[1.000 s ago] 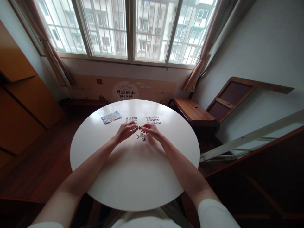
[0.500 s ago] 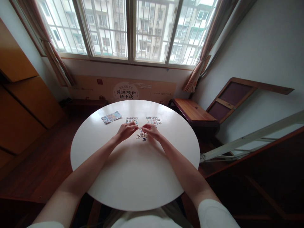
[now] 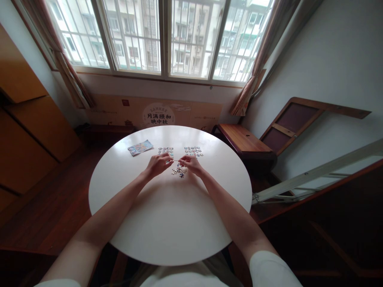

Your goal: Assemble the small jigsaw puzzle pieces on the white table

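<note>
Between the fingertips of both hands is a small, pale jigsaw puzzle piece point(image 3: 176, 160), seen nearly edge-on above the table. My left hand point(image 3: 159, 164) pinches its left side, and my right hand point(image 3: 190, 164) pinches its right side. Just below the hands lies a loose heap of puzzle pieces point(image 3: 179, 171), one of them dark blue. Behind my left hand, more pieces point(image 3: 165, 150) are laid out in rows, partly covered by the fingers. A second group of rows point(image 3: 194, 151) lies beyond my right hand.
A colourful picture sheet point(image 3: 140, 148) rests at the back left of the round white table point(image 3: 167, 227). To the right stand a low wooden bench point(image 3: 245, 137) and a leaning wooden frame point(image 3: 290, 123). A barred window point(image 3: 137, 36) is behind the table.
The puzzle piece between my fingertips has turned to a thinner, more edge-on view. Both hands stay in almost the same place; the pieces on the table have not visibly moved.
</note>
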A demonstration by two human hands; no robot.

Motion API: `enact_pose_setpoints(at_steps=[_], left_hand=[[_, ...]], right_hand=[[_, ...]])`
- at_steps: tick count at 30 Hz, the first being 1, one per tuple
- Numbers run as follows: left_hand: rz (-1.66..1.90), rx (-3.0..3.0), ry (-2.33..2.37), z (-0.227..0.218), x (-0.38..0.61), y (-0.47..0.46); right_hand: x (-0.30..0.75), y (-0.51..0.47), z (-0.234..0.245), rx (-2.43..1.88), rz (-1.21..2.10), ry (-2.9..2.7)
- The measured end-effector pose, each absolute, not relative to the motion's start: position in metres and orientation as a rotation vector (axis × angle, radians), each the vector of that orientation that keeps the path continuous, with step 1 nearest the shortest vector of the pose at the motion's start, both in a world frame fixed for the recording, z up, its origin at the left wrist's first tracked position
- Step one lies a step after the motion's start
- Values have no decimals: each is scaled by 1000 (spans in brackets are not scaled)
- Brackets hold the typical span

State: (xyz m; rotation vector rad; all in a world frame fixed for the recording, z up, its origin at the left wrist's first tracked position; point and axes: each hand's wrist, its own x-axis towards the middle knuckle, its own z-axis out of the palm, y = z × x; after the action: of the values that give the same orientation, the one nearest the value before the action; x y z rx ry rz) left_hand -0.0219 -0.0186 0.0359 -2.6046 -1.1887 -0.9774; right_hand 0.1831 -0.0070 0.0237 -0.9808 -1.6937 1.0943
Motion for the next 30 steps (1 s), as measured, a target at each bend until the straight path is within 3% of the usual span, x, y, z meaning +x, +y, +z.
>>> enact_pose_setpoints(at_steps=[30], left_hand=[[-961,-2594,-1087,38,-18,-21]], right_hand=[[182,-9,24,-977,1099,-1784]])
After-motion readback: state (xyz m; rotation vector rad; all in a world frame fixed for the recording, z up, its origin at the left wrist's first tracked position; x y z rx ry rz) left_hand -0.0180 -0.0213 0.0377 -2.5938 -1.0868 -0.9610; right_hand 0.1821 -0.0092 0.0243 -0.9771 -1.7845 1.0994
